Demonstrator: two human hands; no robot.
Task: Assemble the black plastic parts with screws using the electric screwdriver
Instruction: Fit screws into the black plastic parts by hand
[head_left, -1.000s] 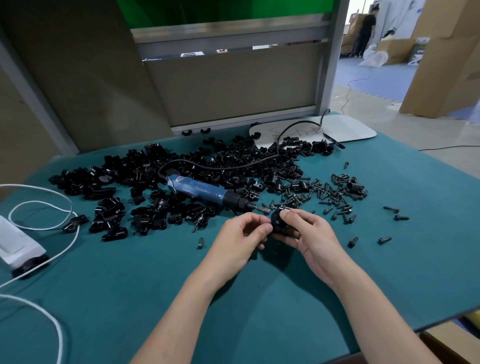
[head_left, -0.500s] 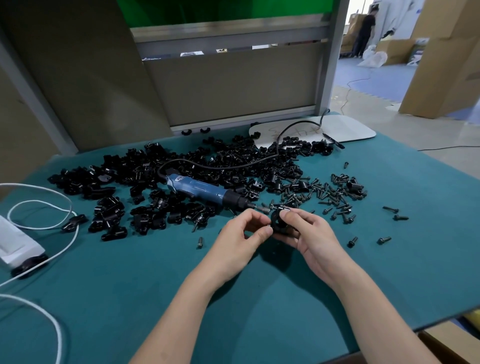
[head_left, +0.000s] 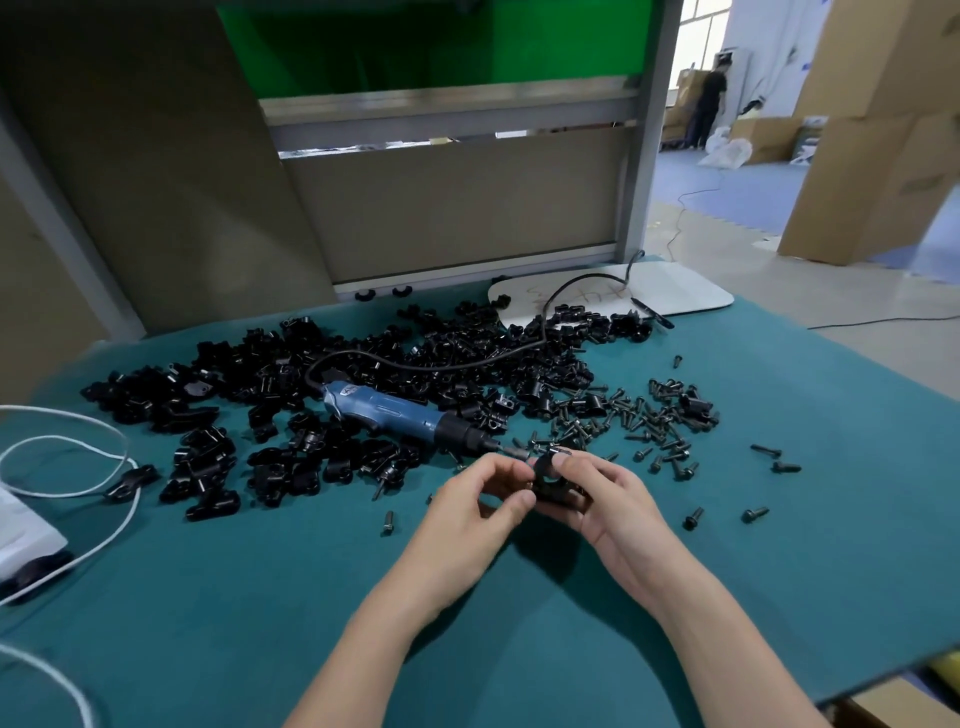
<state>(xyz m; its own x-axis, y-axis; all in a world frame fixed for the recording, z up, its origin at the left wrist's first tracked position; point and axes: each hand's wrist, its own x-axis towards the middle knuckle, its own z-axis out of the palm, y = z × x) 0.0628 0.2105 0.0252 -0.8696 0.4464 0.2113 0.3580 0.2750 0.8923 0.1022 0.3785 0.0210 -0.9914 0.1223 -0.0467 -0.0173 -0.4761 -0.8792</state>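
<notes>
Factory assembly floor, teal workbench (head_left: 779, 597), heaped black parts (head_left: 415, 353), stacked cartons (head_left: 872, 130)

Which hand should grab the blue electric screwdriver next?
Left, probably. The blue electric screwdriver lies on the left hand's side, its tip close by, while the right hand holds the black plastic part.

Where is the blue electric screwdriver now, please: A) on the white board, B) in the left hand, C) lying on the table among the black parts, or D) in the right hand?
C: the electric screwdriver lies on the table amid loose parts; the left hand and right hand hold one black part.
</notes>
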